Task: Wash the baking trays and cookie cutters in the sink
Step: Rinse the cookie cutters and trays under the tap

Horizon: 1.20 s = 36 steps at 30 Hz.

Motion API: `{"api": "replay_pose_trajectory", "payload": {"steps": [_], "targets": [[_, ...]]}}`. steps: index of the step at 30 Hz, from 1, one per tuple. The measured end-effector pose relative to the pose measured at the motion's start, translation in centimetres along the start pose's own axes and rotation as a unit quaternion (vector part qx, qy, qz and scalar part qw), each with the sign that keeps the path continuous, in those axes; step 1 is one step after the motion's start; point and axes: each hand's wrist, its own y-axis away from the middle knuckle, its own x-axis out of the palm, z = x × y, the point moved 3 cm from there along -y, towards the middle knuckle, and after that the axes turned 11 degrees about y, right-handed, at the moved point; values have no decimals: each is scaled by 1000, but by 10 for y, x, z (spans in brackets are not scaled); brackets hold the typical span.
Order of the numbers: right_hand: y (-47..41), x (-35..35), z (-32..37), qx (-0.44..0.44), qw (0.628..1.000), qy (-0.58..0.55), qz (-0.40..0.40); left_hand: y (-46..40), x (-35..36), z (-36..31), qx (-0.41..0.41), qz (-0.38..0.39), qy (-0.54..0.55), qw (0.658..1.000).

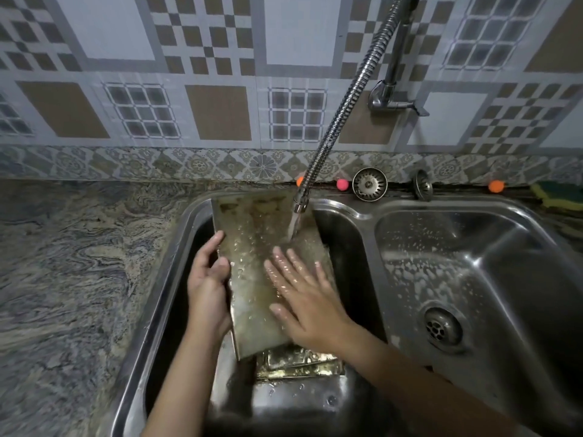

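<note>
Desk (79,279): marbled stone, left of the sink.
Sink (362,212): two steel basins; we work in the left one.
Baking tray (252,234): tilted, far edge on the sink rim, under the tap (299,203) stream.
More trays (296,364): low in the basin, near us.
Left hand (208,279): its grip curls round the tray's left edge.
Right hand (303,298): fingers flat, rubbing the wet face, holding nothing.
Step, we judge: rinsing. Next: turn the tray, rinse its back.
</note>
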Motion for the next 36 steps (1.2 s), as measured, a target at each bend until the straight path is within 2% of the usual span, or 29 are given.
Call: {"api": "replay_pose_trajectory", "payload": {"steps": [4,6,8,13,15,16,19,20,21,24,25,27,29,31,33,36], "targets": [[-19,-4,-43,140,990,7,27,9,-6,9,-50,27,-3,998],[-38,-15,-44,177,984,15,15,18,6,23,-75,57,-5,996],[-46,-21,-27,142,990,24,2,20,15,29,-82,62,8,995],[3,-1,12,-38,999,5,25,1,-5,13,-76,20,54,995],[7,3,-5,-47,998,22,36,3,-10,12,-82,36,45,995],[2,3,-17,-13,999,29,37,7,-12,15,-82,49,27,995],[-27,-9,-47,182,983,5,27,25,-2,28,-121,122,16,985],[-34,-13,-46,207,978,3,23,30,2,35,-140,137,1,981],[-38,-16,-39,192,981,10,19,33,8,42,-150,140,-1,979],[-19,-13,-2,45,999,25,10,24,16,46,-122,70,4,990],[-3,-9,2,21,999,27,4,16,12,45,-116,42,14,992],[23,-1,-16,43,999,12,-15,5,4,31,-105,11,41,994],[43,1,-45,122,991,-52,-29,0,-3,20,-93,-6,33,995],[55,-7,-58,186,959,-210,-41,-2,-3,19,-88,-4,18,996],[58,-19,-56,195,892,-400,-79,-2,0,24,-86,3,6,996],[63,-34,-55,248,786,-556,-105,-2,4,35,-75,-15,-34,996]]}}
